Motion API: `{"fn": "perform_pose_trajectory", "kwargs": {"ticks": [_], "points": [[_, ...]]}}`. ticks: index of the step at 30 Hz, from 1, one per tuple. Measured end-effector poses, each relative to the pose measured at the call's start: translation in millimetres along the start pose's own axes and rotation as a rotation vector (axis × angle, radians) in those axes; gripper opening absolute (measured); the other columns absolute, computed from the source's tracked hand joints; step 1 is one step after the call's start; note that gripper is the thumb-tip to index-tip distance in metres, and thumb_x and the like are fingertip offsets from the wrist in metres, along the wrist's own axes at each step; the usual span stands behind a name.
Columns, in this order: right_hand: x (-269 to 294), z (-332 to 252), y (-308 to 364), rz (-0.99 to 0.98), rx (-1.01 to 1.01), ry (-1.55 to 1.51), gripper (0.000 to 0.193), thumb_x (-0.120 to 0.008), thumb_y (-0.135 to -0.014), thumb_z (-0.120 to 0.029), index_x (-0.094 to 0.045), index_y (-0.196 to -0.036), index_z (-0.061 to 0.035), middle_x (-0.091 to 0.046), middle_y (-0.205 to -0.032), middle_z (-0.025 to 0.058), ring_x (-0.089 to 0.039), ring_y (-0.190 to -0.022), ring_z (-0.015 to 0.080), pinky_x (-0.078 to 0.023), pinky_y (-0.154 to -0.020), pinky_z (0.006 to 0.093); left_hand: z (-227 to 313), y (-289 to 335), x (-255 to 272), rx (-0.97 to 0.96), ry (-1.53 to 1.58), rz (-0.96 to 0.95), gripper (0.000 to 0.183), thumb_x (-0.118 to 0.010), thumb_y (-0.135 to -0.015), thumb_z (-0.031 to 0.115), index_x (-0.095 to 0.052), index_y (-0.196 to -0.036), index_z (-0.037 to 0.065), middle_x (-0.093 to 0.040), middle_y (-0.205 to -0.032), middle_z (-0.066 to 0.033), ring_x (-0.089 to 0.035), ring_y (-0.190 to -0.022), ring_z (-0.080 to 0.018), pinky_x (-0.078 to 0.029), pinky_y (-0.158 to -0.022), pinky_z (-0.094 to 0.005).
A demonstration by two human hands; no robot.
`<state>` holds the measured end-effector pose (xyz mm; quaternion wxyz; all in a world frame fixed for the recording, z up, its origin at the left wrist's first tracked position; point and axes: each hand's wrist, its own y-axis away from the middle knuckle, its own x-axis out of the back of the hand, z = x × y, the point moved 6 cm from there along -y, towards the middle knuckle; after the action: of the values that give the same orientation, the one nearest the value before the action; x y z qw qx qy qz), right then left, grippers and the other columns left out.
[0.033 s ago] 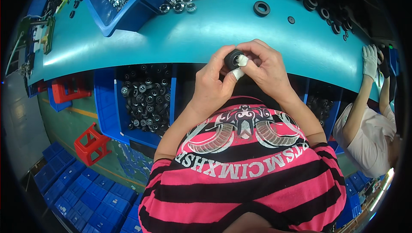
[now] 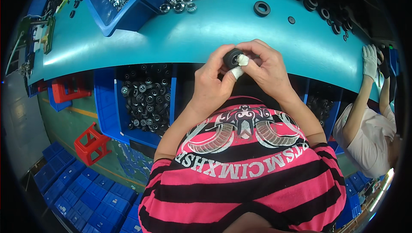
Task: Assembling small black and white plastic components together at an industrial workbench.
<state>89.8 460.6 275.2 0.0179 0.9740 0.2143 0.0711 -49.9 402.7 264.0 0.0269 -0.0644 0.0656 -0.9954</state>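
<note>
Between my two hands, at the near edge of the teal table (image 2: 180,44), is a small black wheel (image 2: 232,58) with a lighter centre. My left hand (image 2: 210,78) curls around its left side, fingers closed on it. From the right, my right hand (image 2: 269,71) grips the same wheel, its wrapped thumb pressing near the wheel's centre. White wrapping covers both thumb tips. The far side of the wheel is hidden by my fingers.
A blue bin (image 2: 109,25) of clear hubs stands far left, beside loose clear hubs (image 2: 191,8). Black rings (image 2: 262,9) lie far right. Under the table, a blue bin holds black wheels (image 2: 148,100). Left is a red stool (image 2: 92,144). A gloved co-worker (image 2: 367,134) works at right.
</note>
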Motion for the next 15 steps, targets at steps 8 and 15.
{"fn": "perform_pose_trajectory", "kwargs": {"ticks": [8,15], "points": [[4.5,6.0,-3.7,-0.146,-0.148,-0.323,0.030,-0.064,-0.096,-0.012,-0.064,-0.124,-0.0001,-0.069,-0.106,0.0058,-0.065,-0.091,0.0095,-0.054,-0.073,0.0236,-5.8,-5.7,-3.1,0.219,0.556,0.060,0.055,-0.072,-0.090,0.001,-0.045,-0.138,-0.003,-0.067,-0.113,-0.0144,-0.068,-0.091,-0.0163,-0.059,-0.069,-0.0278],[5.8,4.1,-0.1,-0.115,-0.092,-0.169,0.028,-0.066,-0.095,-0.011,-0.067,-0.120,0.0008,-0.070,-0.107,0.0067,-0.066,-0.092,0.0115,-0.055,-0.080,0.0255,-1.5,-6.7,1.9,0.093,0.489,0.119,0.053,-0.079,-0.085,0.005,-0.049,-0.128,0.000,-0.066,-0.111,-0.0115,-0.067,-0.096,-0.0167,-0.058,-0.078,-0.0289]]}}
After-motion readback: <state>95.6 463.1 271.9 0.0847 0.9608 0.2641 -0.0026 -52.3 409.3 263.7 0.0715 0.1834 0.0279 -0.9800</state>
